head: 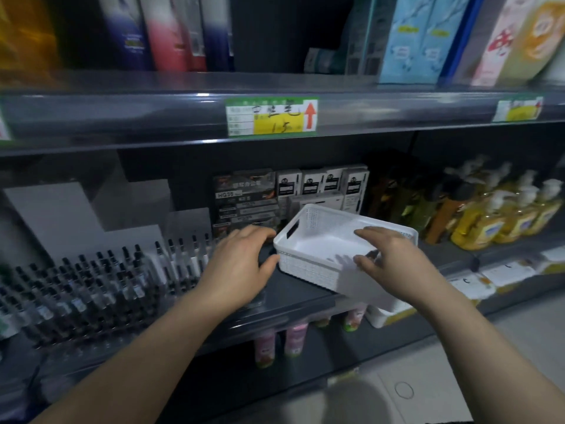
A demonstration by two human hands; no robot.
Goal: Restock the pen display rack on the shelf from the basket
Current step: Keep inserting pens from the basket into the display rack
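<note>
A white perforated plastic basket (pixel 318 234) sits on the dark shelf, its near corner jutting over the shelf's front edge. Its floor looks bare white; I see no pens inside. My right hand (pixel 394 264) curls over the basket's near right rim, fingers apart, thumb at the rim. My left hand (pixel 241 264) hovers just left of the basket, fingers spread, thumb touching its left wall. The tiered pen display rack (pixel 91 289) stands to the left on the same shelf, filled with several rows of black-capped pens.
Boxed pen packs (pixel 290 191) stand behind the basket. Yellow pump bottles (pixel 501 218) fill the shelf to the right. The upper shelf edge carries a price label (pixel 272 117). Pink bottles (pixel 281 341) stand on the shelf below. Light floor lies at bottom right.
</note>
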